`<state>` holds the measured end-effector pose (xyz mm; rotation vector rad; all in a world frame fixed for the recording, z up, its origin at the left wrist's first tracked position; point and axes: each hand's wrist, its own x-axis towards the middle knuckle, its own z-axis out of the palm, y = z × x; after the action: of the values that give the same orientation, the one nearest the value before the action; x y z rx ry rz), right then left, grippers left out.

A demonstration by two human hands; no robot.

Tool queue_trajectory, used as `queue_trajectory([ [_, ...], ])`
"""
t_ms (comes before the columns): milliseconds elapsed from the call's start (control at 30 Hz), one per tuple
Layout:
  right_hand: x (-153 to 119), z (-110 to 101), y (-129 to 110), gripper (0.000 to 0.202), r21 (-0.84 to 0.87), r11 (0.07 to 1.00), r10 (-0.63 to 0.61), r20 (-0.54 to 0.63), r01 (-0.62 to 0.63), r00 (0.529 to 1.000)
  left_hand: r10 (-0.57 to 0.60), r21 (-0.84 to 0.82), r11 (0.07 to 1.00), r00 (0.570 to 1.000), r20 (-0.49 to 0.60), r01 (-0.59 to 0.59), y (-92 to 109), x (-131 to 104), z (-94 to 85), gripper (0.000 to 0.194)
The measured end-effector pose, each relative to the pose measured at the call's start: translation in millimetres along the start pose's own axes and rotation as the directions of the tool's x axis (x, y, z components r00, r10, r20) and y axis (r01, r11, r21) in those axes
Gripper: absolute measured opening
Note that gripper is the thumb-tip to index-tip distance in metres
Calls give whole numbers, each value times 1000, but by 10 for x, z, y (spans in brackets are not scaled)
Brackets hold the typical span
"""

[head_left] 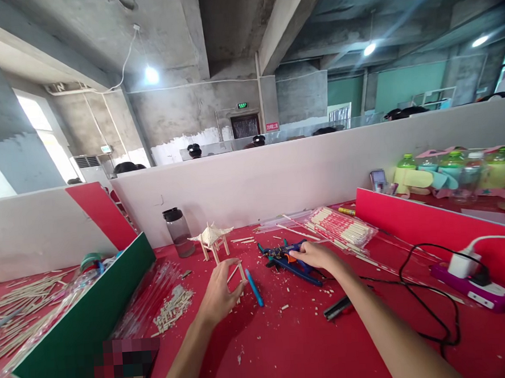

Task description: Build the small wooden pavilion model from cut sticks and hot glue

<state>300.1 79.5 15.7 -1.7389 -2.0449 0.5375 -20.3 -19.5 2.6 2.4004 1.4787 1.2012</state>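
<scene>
My left hand (220, 293) is closed around a small frame of wooden sticks (241, 270), partly hidden by the fingers. Just right of it lies a blue pen (254, 288). Behind it stands a little pavilion model (213, 240) made of pale sticks, with a pointed roof and legs. My right hand (315, 256) reaches over a cluster of tools, its fingers closed on a blue glue gun (299, 269) with an orange trigger. Green-handled pliers (268, 256) lie against the gun. Below my right hand rests a black tool (339, 307), partly behind the forearm.
Bundled sticks (342, 226) lie at the back right. A dark-lidded bottle (179, 233) stands at the back left, near cut stick pieces (174, 309). Green (85, 324) and red (434, 229) boards edge the red table. Black cords run to a purple power strip (477, 292).
</scene>
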Motion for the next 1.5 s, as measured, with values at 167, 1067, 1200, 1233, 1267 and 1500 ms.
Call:
queue_trajectory([
  [167,21,63,12,41,106,992,-81,94,71,992,-11,-9,1000,1000,-4,11,6,2,2,41],
  [1067,-226,272,-615,54,739,609,-404,-23,287,914,-122,-106,988,990,-69,114,-5,40,46,37],
  [1200,-268,290,-671,50,508,746,-438,-115,432,891,-125,-102,988,991,-56,118,-18,29,55,38],
  [1233,-281,295,-685,49,454,762,-456,-129,462,880,-122,-103,988,991,-54,116,-14,28,55,39],
  [1267,-294,300,-699,49,407,773,-474,-138,487,869,-117,-103,988,992,-53,111,-7,27,53,39],
  [1500,-357,314,-764,46,251,805,-504,-189,538,843,-128,-109,986,992,-16,125,12,24,52,43],
])
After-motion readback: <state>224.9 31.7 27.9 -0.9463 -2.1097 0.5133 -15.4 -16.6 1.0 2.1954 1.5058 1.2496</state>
